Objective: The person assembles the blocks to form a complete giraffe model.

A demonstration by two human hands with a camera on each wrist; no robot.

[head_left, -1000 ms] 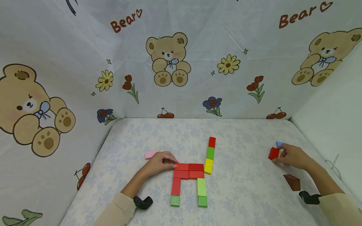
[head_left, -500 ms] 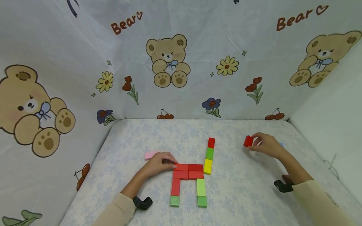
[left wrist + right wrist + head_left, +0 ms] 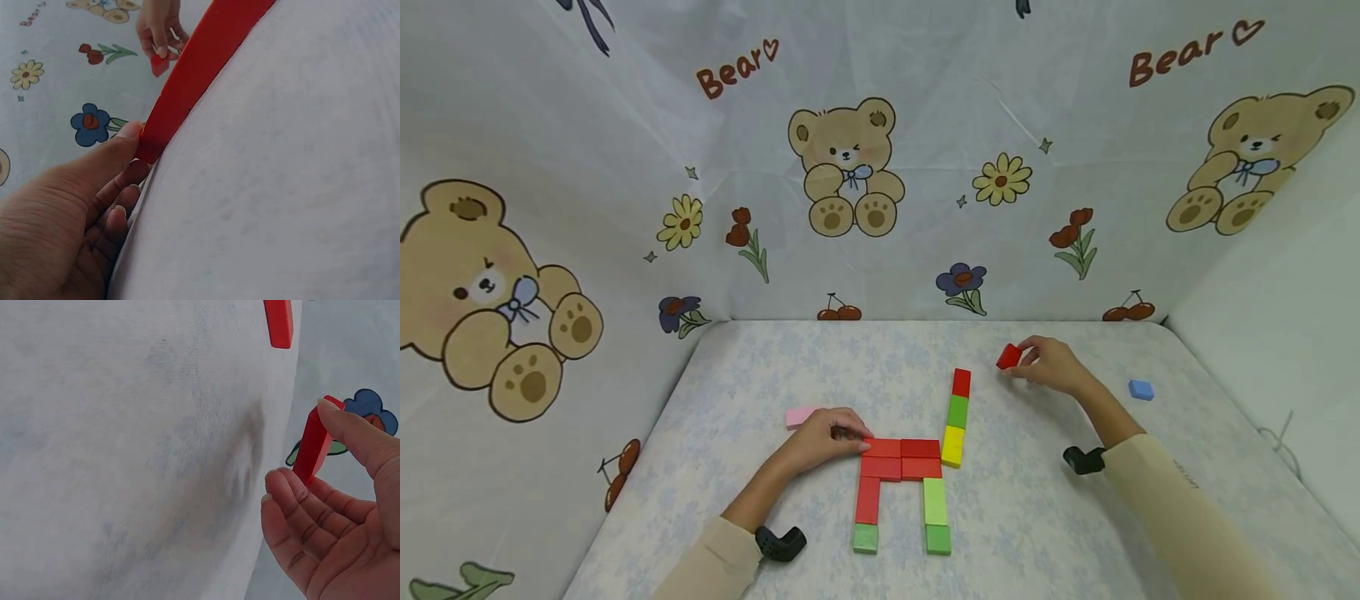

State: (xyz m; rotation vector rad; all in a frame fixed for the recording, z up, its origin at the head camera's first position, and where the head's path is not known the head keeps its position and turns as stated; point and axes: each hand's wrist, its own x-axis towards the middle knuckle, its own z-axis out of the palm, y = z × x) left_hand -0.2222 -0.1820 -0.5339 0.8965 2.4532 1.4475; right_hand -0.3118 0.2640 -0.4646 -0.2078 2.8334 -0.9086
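Observation:
In the head view, my right hand (image 3: 1051,365) holds a small red block (image 3: 1009,357) in front of the back wall, right of the upright column. The right wrist view shows the slim red block (image 3: 315,440) pinched between thumb and fingertips, above the table. My left hand (image 3: 826,437) has thumb and fingertips around the left end of a red block (image 3: 882,448) in the flat figure. Red blocks form its body, and two legs of red, light green and green blocks (image 3: 937,540) point toward me. At its right corner rises a row of yellow (image 3: 952,446), green (image 3: 957,412) and red blocks (image 3: 961,382).
A pink block (image 3: 798,417) lies partly behind my left hand. Far to the right is a blue block (image 3: 1141,390). The patterned table (image 3: 1015,517) meets a bear-printed cloth wall (image 3: 925,250) at the back, with a white wall (image 3: 1285,333) on the right.
My right hand has carried the red block leftward and away from me, off the right side, uncovering the blue block. A brown piece is now hidden by the sleeve. My left hand stays put.

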